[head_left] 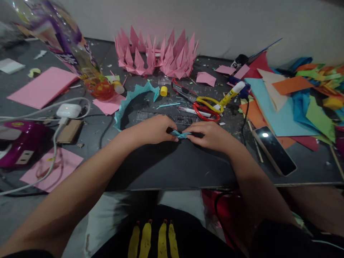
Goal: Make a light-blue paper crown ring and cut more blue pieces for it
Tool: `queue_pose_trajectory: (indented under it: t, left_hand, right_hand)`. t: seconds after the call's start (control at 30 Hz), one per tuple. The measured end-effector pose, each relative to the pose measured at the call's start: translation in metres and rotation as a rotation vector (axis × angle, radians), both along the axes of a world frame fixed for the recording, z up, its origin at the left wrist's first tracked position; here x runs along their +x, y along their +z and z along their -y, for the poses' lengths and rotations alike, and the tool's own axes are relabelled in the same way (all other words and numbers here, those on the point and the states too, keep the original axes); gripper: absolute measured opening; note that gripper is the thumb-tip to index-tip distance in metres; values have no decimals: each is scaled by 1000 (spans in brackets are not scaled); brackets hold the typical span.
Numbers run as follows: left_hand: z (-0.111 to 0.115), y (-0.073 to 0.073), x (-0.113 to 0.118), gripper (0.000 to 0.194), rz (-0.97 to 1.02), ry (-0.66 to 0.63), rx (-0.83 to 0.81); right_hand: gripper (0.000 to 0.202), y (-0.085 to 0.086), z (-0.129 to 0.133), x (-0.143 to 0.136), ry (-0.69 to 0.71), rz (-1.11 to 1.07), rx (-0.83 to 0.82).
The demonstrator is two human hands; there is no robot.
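Between my two hands is a small folded piece of light blue paper (181,134), held low over the dark table. My left hand (154,130) pinches its left end between thumb and fingers. The right end is pinched by my right hand (211,135). Just beyond my left hand, a curved strip of folded blue paper (125,104) with pointed edges lies on the table. A ruler (150,116) lies partly hidden behind my hands. Scissors (205,109) with red and yellow handles rest past my right hand, beside a yellow glue stick (232,94).
Two pink folded-paper rings (177,61) stand by the wall. A plastic bottle (91,71), pink sheets (44,86) and a white charger (68,110) are at left. A phone (275,150) and a heap of coloured paper (285,107) lie at right. A box cutter (184,91) sits beyond the scissors.
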State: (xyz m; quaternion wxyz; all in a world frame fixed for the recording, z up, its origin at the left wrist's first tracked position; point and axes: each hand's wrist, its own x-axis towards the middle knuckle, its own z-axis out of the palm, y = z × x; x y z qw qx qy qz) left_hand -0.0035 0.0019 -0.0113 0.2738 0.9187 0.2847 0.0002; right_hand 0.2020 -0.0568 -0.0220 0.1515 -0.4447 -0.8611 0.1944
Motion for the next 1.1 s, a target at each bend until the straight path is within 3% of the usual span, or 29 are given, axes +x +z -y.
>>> queue_pose_trajectory:
  t: [0.53, 1.1]
  left_hand:
    - [-1, -1, 1, 20, 1, -5, -30]
    - [0, -2, 2, 20, 5, -1, -11]
  right_hand:
    - [19, 0, -5, -1, 57, 61, -18]
    - [19, -1, -4, -5, 13, 101, -7]
